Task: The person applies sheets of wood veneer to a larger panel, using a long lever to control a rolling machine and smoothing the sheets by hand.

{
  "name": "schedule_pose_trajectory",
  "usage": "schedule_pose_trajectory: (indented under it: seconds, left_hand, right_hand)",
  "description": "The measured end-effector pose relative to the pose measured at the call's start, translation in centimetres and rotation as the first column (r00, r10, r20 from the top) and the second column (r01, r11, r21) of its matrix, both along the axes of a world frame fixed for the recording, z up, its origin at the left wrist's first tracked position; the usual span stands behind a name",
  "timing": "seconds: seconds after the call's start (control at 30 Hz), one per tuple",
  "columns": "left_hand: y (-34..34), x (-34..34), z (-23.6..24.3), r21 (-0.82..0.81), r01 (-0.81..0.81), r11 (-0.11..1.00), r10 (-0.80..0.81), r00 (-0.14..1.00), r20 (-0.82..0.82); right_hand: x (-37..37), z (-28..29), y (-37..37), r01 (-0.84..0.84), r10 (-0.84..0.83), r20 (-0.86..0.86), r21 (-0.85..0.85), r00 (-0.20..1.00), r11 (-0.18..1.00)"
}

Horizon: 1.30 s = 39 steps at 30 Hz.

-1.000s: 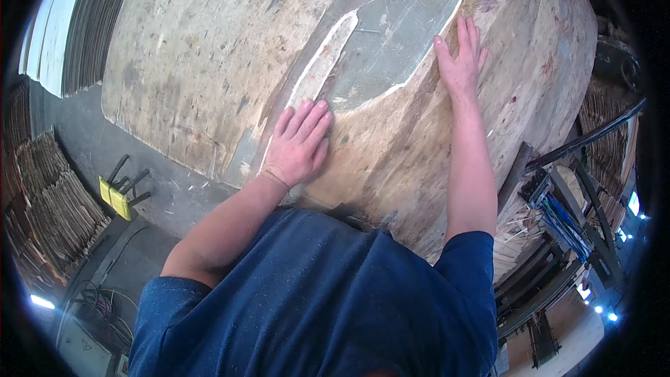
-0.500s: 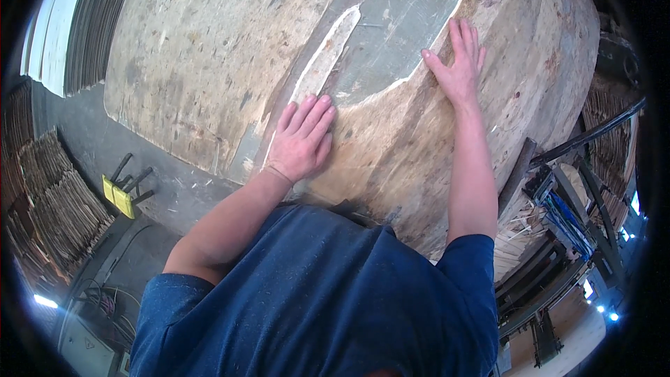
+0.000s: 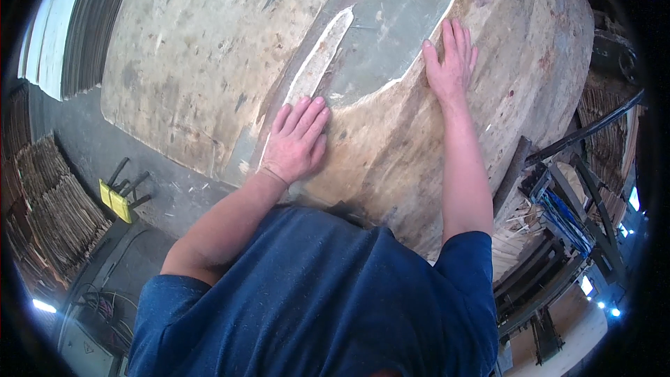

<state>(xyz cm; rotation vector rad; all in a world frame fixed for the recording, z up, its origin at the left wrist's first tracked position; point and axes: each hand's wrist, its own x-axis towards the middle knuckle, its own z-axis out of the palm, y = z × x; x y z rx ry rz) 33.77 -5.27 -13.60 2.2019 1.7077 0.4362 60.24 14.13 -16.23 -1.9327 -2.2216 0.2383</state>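
My left hand [image 3: 294,141] lies flat, fingers extended, on a pale brown wood veneer sheet [image 3: 377,143] beside the lower end of a narrow, pale veneer strip [image 3: 315,56]. Farther right and higher up, my right hand [image 3: 450,63] rests palm down on the same sheet, thumb apart, close to its ragged, curved edge. Neither hand grips anything. Between the strip and that edge a grey surface [image 3: 394,28] shows through. To the left lies another broad, speckled veneer sheet [image 3: 209,49].
A tall stack of sheets [image 3: 91,28] stands at the far left. Below it are a yellow block with dark handles [image 3: 115,199] and rough veneer stacks [image 3: 66,202]. A dark metal bar [image 3: 586,129] and blue straps [image 3: 562,220] are on the right.
The whole view has shifted slightly. My right hand's fingers have drawn a little closer together near the ragged edge. My left hand stays flat at the strip's lower end.
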Motion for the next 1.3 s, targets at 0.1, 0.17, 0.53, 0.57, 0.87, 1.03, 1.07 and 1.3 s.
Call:
schedule_pose_trajectory:
  seconds: [0.1, 0.17, 0.53, 0.57, 0.87, 1.03, 1.07, 1.3]
  left_hand:
    - [0.0, 0.0, -0.1, 0.005, -0.001, 1.0, 0.001, 1.0, 0.001]
    - [0.0, 0.0, -0.1, 0.008, 0.001, 1.0, -0.001, 1.0, 0.003]
    - [0.0, 0.0, 0.2, -0.005, 0.001, 1.0, -0.001, 1.0, 0.004]
    - [0.1, 0.1, 0.1, -0.006, 0.0, 1.0, 0.0, 1.0, 0.001]
    - [0.0, 0.1, 0.0, 0.004, -0.001, 1.0, 0.001, 1.0, 0.015]
    - [0.0, -0.2, -0.1, -0.012, 0.006, 1.0, -0.006, 1.0, 0.004]
    - [0.0, -0.2, -0.2, -0.013, 0.0, 1.0, 0.0, 1.0, -0.002]
    - [0.0, 0.0, -0.2, 0.001, -0.012, 1.0, 0.012, 1.0, 0.023]
  right_hand:
    - [-0.2, -0.1, 0.0, 0.006, -0.005, -0.008, 0.038, 1.0, 0.999]
    - [-0.2, -0.1, 0.0, 0.003, -0.002, -0.018, 0.082, 1.0, 0.997]
    - [1.4, -1.7, 0.1, -0.001, 0.131, -0.319, 0.377, 0.938, 0.926]
    - [1.1, -1.4, 0.0, -0.008, 0.143, -0.28, 0.434, 0.949, 0.901]
    - [0.0, -0.6, -0.7, -0.202, 0.242, -0.048, 0.41, 0.969, 0.889]
    - [-1.5, -0.6, -1.3, -0.184, 0.215, -0.045, 0.37, 0.976, 0.911]
    - [-2.5, -0.5, -1.7, -0.168, 0.187, -0.02, 0.347, 0.982, 0.923]
    - [-10.3, 0.1, -2.5, -0.193, 0.257, -0.225, 0.271, 0.94, 0.943]
